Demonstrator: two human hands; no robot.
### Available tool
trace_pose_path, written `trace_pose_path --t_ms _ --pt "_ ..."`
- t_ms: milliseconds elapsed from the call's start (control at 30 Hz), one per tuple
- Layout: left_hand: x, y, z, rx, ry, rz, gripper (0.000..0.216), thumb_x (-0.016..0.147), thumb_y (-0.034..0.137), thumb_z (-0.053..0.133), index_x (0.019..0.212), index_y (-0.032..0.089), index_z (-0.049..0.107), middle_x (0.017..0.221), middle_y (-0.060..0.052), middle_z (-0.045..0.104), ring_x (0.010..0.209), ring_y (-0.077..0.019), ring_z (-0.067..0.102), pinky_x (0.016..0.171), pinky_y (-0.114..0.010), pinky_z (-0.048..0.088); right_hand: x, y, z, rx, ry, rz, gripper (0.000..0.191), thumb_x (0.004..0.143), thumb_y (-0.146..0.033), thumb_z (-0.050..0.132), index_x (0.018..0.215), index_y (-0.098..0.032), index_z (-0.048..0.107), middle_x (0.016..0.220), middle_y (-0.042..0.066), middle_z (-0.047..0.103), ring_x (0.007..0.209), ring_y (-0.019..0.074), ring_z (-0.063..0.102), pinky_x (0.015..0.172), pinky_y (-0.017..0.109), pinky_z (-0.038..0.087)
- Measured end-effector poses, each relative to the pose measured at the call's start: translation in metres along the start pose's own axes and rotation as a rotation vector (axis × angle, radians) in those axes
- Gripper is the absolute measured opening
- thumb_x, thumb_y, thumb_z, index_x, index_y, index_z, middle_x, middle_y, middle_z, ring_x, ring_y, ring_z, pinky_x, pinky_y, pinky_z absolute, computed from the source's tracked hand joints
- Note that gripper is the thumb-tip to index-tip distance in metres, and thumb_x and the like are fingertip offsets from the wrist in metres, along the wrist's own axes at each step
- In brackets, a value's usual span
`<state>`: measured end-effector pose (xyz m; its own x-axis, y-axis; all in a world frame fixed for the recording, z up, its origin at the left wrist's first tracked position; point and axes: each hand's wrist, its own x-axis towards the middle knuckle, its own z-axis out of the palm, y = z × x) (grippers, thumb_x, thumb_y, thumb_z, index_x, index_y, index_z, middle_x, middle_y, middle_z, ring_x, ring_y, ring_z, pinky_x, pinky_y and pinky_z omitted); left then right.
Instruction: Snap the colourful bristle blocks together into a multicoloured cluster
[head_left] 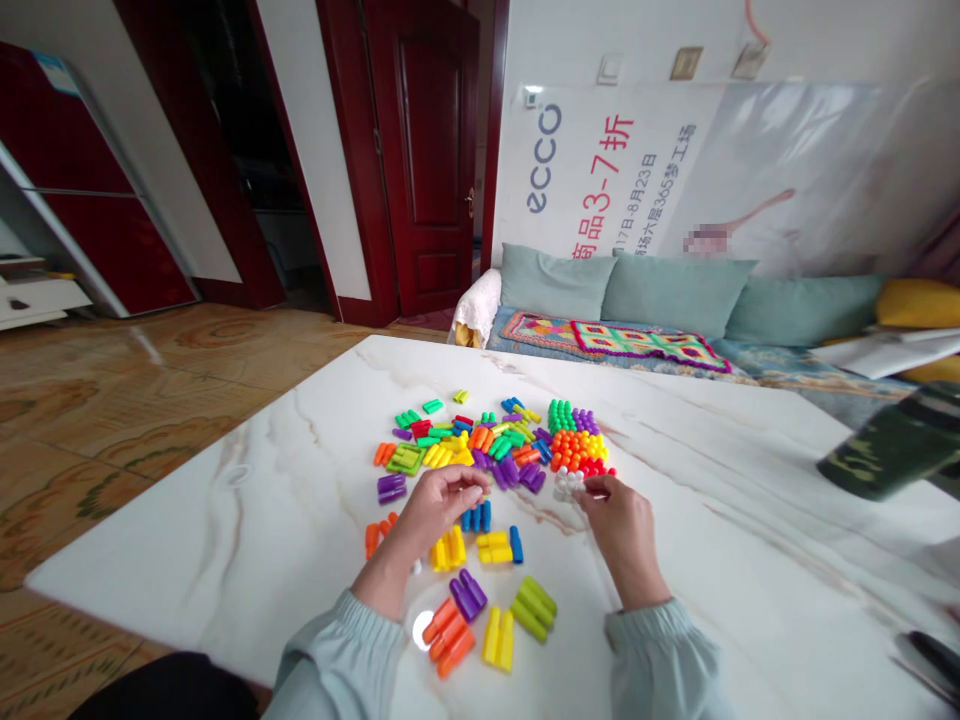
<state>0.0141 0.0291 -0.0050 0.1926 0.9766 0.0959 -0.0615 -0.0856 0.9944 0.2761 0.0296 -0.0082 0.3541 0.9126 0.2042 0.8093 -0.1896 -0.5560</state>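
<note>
Over the middle of a white marble-patterned table (300, 480), my left hand (442, 505) has thumb and fingers pinched together; whatever lies between the tips is too small to make out. Just below those fingers are a blue block of joined plastic tubes (477, 517) and a yellow one (448, 549). My right hand (621, 520) is closed, with its fingertips at the edge of a small group of white balls (568, 484). Behind that group sit orange balls (570, 452), green balls (559, 415), purple balls (583, 421) and red balls (594, 467), packed close together.
Purple (469, 595), orange (450, 637), yellow (498, 640) and green tube pieces (534, 608) lie near me. A mixed pile (480, 435) spreads beyond my left hand. A dark green bottle (892, 445) stands at the right; a sofa (637, 340) is behind the table.
</note>
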Motion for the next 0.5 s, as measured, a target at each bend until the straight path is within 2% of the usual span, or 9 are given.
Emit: trace_pose_path --t_ms 100,167,233,333,433,500 --pt "-0.016 0.019 -0.017 0.115 0.179 0.035 0.022 0.076 0.034 0.069 0.089 0.016 0.072 0.087 -0.006 0.073 0.076 -0.0181 0.064 0.069 -0.027 0.05 -0.005 -0.008 -0.006 0.0 0.137 0.014 0.028 0.078 -0.047 0.063 0.086 -0.021 0.07 0.085 0.005 0.074 0.074 0.023 0.065 0.06 0.028 0.037" --pt "-0.03 0.034 -0.033 0.35 0.227 0.018 0.017 0.074 0.026 0.067 0.088 0.018 0.074 0.086 -0.005 0.073 0.075 -0.0186 0.064 0.066 -0.027 0.048 -0.007 -0.012 -0.007 0.053 0.242 -0.052 0.034 0.081 -0.053 0.058 0.084 -0.021 0.068 0.082 0.005 0.072 0.07 0.0208 0.063 0.058 0.028 0.036" --pt "-0.043 0.047 -0.046 0.625 0.161 -0.007 0.02 0.067 0.014 0.068 0.084 0.021 0.076 0.085 -0.003 0.074 0.072 -0.0191 0.064 0.066 -0.027 0.046 -0.009 -0.014 -0.004 0.134 0.271 -0.151 0.039 0.083 -0.055 0.053 0.081 -0.019 0.068 0.078 0.006 0.07 0.065 0.0182 0.061 0.058 0.027 0.038" --pt "-0.057 0.054 -0.053 0.897 0.068 -0.034 0.037 0.056 0.003 0.068 0.084 0.025 0.076 0.088 -0.001 0.074 0.079 -0.0215 0.066 0.072 -0.028 0.047 -0.009 -0.013 0.004 0.242 0.201 -0.284 0.044 0.086 -0.058 0.051 0.078 -0.018 0.068 0.074 0.006 0.069 0.06 0.0154 0.058 0.06 0.026 0.041" --pt "-0.062 0.048 -0.043 1.05 0.022 -0.092 0.051 0.049 -0.002 0.07 0.092 0.026 0.074 0.1 -0.002 0.072 0.097 -0.0256 0.065 0.085 -0.03 0.047 -0.008 -0.009 0.01 0.314 0.214 -0.346 0.044 0.087 -0.057 0.052 0.077 -0.018 0.069 0.073 0.005 0.069 0.057 0.0139 0.057 0.059 0.025 0.043" --pt "-0.061 0.04 -0.032 1.141 -0.021 -0.152 0.053 0.051 -0.003 0.071 0.096 0.025 0.072 0.108 -0.004 0.07 0.107 -0.0257 0.062 0.092 -0.03 0.046 -0.006 -0.006 0.011 0.36 0.259 -0.352 0.043 0.086 -0.057 0.055 0.076 -0.018 0.069 0.07 0.004 0.068 0.055 0.0135 0.056 0.057 0.025 0.043"
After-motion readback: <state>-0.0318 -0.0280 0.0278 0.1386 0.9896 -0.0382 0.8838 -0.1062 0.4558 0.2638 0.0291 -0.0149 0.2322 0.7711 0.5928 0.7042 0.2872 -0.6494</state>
